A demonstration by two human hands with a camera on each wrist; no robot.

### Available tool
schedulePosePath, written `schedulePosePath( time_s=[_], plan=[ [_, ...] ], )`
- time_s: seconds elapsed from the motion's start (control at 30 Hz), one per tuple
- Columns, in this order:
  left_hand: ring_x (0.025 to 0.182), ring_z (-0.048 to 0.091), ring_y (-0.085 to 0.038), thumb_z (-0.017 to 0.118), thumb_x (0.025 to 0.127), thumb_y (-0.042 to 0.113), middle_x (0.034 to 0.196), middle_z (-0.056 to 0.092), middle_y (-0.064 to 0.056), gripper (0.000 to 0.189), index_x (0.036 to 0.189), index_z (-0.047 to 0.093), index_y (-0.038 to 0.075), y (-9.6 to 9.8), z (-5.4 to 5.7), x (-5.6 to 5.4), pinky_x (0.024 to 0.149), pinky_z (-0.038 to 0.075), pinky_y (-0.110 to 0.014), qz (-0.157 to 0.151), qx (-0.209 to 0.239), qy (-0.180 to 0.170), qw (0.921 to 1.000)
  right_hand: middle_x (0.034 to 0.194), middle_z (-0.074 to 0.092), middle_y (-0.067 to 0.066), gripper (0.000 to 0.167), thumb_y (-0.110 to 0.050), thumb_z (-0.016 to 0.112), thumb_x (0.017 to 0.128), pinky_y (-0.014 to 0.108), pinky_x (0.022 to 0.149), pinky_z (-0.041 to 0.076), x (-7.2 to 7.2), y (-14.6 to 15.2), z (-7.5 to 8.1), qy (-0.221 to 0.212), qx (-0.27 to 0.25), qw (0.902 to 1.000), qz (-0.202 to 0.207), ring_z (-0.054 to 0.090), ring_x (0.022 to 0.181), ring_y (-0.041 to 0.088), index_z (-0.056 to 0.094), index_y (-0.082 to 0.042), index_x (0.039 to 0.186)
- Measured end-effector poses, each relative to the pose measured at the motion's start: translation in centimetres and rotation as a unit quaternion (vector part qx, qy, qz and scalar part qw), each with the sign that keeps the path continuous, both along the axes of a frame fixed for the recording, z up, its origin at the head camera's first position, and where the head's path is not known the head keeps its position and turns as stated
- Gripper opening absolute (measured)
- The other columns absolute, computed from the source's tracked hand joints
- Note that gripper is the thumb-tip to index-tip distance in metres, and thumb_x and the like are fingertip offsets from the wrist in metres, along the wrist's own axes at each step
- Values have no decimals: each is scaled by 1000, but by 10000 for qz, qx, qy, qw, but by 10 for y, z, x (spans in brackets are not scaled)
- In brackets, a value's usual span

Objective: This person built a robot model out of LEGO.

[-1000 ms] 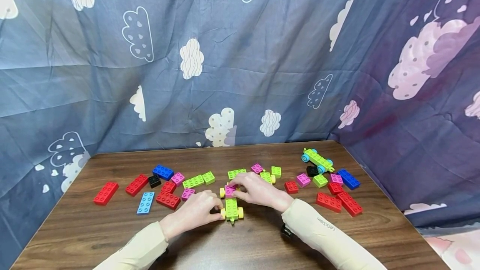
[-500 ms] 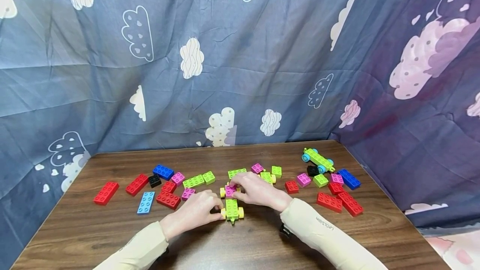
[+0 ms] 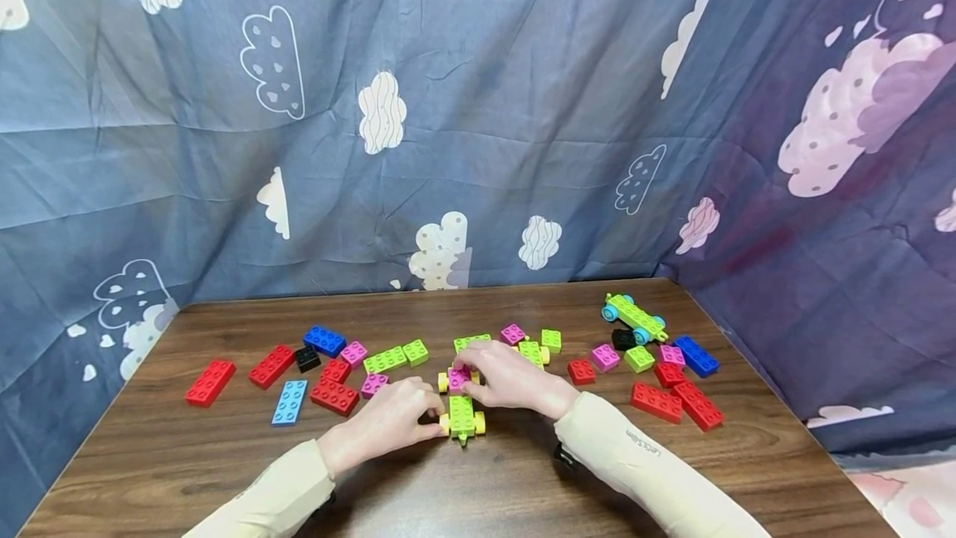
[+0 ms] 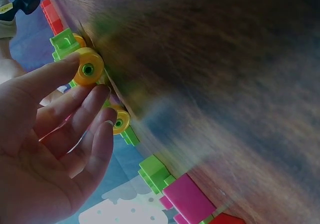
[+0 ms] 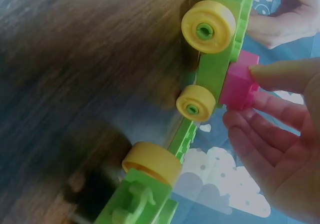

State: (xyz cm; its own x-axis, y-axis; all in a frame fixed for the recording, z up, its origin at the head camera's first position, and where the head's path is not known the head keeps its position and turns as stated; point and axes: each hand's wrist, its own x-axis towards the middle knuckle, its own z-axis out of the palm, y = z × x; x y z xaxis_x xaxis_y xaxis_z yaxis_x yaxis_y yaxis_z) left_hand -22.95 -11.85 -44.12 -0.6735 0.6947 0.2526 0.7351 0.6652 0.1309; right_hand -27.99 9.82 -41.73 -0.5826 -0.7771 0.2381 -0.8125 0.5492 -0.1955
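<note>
A lime green toy car base (image 3: pixel 461 415) with yellow wheels stands lengthwise in the middle of the table. My left hand (image 3: pixel 399 415) pinches its near left yellow wheel (image 4: pixel 96 74) between thumb and fingers, as the left wrist view shows. On the far end of the base sits a pink brick (image 3: pixel 458 381), studs up. From the right, my right hand (image 3: pixel 515 377) grips that brick with thumb and fingers. In the right wrist view the pink brick (image 5: pixel 239 84) lies flush against the studded side of the base. The far right wheel is partly hidden by the right hand.
Loose red, pink, black and green bricks lie to the left, with a light blue one (image 3: pixel 289 403). Behind the hands are a green brick (image 3: pixel 472 342) and a small yellow-wheeled piece (image 3: pixel 532 353). A blue-wheeled car base (image 3: pixel 633 318) and more bricks occupy the right.
Both hands keep their hold on the car base and the pink brick. Only a slight shift of the head view shows.
</note>
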Motion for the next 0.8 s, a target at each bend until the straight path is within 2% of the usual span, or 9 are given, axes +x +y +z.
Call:
schedulePosePath(
  time_s=[0.13, 0.27, 0.57, 0.8],
  plan=[
    [74, 57, -4, 78, 83, 33, 80, 69, 7, 16, 87, 74, 17, 1, 1, 0, 62, 49, -18, 68, -19, -129, 9999, 96, 68, 1, 20, -19, 73, 86, 26, 77, 53, 2, -1, 1, 115, -8, 9999, -37, 61, 83, 11, 70, -9, 103],
    [75, 58, -5, 78, 84, 34, 81, 69, 7, 17, 88, 75, 17, 1, 1, 1, 63, 49, -19, 88, -19, -192, 9998, 100, 70, 2, 22, -21, 73, 88, 28, 81, 55, 1, 1, 0, 75, -68, 9999, -60, 65, 88, 13, 71, -9, 106],
    [75, 58, -5, 78, 84, 34, 81, 69, 7, 18, 88, 75, 17, 1, 0, 1, 63, 49, -19, 113, -57, -194, 9997, 104, 73, 3, 25, -23, 71, 91, 27, 84, 55, -6, 10, -4, -188, -236, 9991, 300, 67, 94, 16, 74, -9, 112],
    [75, 58, -5, 78, 83, 34, 81, 70, 6, 18, 88, 75, 17, 2, 0, 0, 63, 49, -18, 78, -25, -118, 9999, 101, 74, 3, 24, -22, 73, 90, 23, 77, 53, -6, 13, -5, -266, -358, 9990, 41, 67, 86, 15, 74, -8, 109]
  ],
)
